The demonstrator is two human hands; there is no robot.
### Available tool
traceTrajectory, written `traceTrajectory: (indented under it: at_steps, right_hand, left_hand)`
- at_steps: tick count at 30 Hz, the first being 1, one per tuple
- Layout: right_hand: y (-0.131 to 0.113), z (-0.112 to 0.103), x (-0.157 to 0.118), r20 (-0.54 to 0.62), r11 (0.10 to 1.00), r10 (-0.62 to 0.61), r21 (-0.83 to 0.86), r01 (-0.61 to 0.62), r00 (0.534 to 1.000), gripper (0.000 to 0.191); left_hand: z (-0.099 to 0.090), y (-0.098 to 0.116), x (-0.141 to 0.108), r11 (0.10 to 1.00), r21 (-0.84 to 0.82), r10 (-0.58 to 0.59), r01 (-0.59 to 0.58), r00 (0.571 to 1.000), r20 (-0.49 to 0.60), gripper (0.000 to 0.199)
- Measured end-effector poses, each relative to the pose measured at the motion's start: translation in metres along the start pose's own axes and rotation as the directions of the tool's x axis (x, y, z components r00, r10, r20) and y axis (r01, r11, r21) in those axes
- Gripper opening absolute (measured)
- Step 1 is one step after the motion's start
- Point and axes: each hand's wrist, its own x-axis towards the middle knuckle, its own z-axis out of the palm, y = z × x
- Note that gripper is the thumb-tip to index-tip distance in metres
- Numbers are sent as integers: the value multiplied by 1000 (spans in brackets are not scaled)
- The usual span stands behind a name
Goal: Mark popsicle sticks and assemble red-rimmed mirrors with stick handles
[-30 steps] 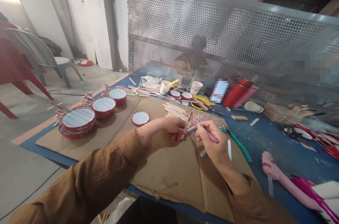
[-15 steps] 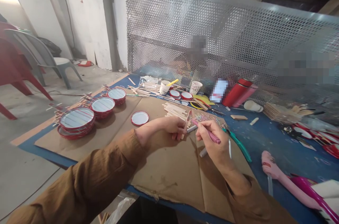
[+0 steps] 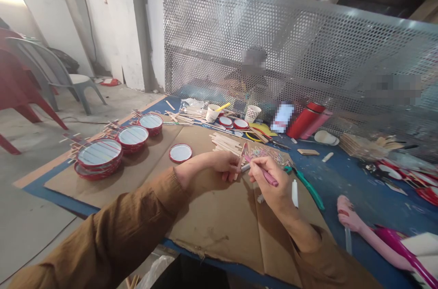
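Observation:
Pinched in my left hand (image 3: 224, 166) is a flat wooden craft stick (image 3: 242, 152), standing up at a tilt and looking pinkish. My right hand (image 3: 272, 179) grips a pink marker (image 3: 268, 176), its tip at or very near the stick; contact is too small to tell. Both hands are over a brown cardboard sheet (image 3: 219, 225). Just beyond them lie a pile of bare craft sticks (image 3: 226, 143) and a heap of small multicoloured pieces (image 3: 268, 153). A white pen-like tube (image 3: 294, 193) and a green-handled tool (image 3: 310, 188) lie beside my right wrist.
On the left stand stacked red-rimmed round pieces with strings and stick necks (image 3: 99, 154); a single red-rimmed lid (image 3: 180, 152) lies nearer. Paper cups (image 3: 212, 113), a phone (image 3: 282, 116) and a red bottle (image 3: 305, 120) line a perforated metal screen (image 3: 212, 20). A pink glue gun-like tool (image 3: 352, 216) lies right.
My right hand has shifted slightly left and down with the pink marker, its tip moving closer along the stick. My left hand stays nearly still. More of the white tube shows.

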Motion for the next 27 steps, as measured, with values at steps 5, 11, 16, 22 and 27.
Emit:
traceTrajectory:
  at_steps: [5,11,16,22,27]
  right_hand:
    - [-3,-1,0,-63,1000,11,-18,-12,998,18]
    - [-2,1,-1,9,1000,9,-9,-9,1000,17]
    - [0,0,-1,-66,1000,6,-2,-7,998,17]
    - [-2,0,-2,5,999,-7,-42,7,1000,17]
    - [0,-2,0,-93,998,-5,-60,0,996,18]
  left_hand:
    - [0,-4,2,1000,-11,14,-14,1000,3,13]
    - [0,-5,3,999,-29,14,-14,1000,-7,13]
    - [0,-5,3,999,-46,6,-6,1000,-6,11]
    - [0,-5,3,1000,-14,5,-6,1000,-15,13]
    - [0,-4,1,999,-37,23,-23,1000,-21,10]
